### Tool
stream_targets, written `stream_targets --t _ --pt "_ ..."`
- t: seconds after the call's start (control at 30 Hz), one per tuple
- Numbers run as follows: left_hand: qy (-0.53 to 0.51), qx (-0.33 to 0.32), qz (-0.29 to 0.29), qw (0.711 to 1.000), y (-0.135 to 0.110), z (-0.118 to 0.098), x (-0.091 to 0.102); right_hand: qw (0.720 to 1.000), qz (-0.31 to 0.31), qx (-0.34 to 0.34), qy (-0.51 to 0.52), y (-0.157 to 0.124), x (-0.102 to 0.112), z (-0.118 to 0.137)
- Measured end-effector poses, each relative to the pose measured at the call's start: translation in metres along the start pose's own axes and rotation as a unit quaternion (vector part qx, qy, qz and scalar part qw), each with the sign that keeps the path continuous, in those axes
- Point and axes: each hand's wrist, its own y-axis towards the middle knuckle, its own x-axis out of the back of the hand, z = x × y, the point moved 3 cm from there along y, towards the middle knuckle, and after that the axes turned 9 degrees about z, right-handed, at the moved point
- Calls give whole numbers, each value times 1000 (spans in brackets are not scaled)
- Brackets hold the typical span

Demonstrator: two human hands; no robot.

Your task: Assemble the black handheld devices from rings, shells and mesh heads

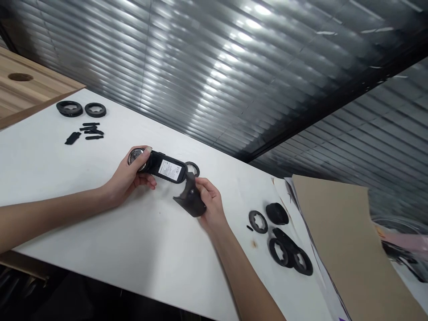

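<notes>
My left hand (129,174) is closed around the head end of a black fabric shaver (155,163), which has a round perforated metal head and a white printed label on its body. A dark, curved plastic shell (192,200) with a notched edge is gripped in my right hand (212,203), right by the shaver's far end. From this view I cannot tell whether the two touch. Behind them on the white table (160,249) lies a black ring (193,168), partly hidden by the shaver and the shell.
At the far left lie black rings (95,109) and several small black strips (94,130). More notched rings (258,222), a black cup-like part (277,213) and a long black piece (286,240) lie at right, beside a cardboard sheet (341,232). A corrugated metal wall (187,67) borders the table.
</notes>
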Motion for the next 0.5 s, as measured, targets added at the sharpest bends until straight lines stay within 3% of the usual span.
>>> stream_targets --t 0.13,0.3,0.5 --pt "3 10 13 1000 0 0 -3 995 45 -39 85 -6 -3 2" --pt "11 20 19 1000 -1 1 -4 988 98 -60 98 -10 -2 1" --pt "21 26 27 999 -2 2 -4 990 77 -70 100 -8 -2 1"
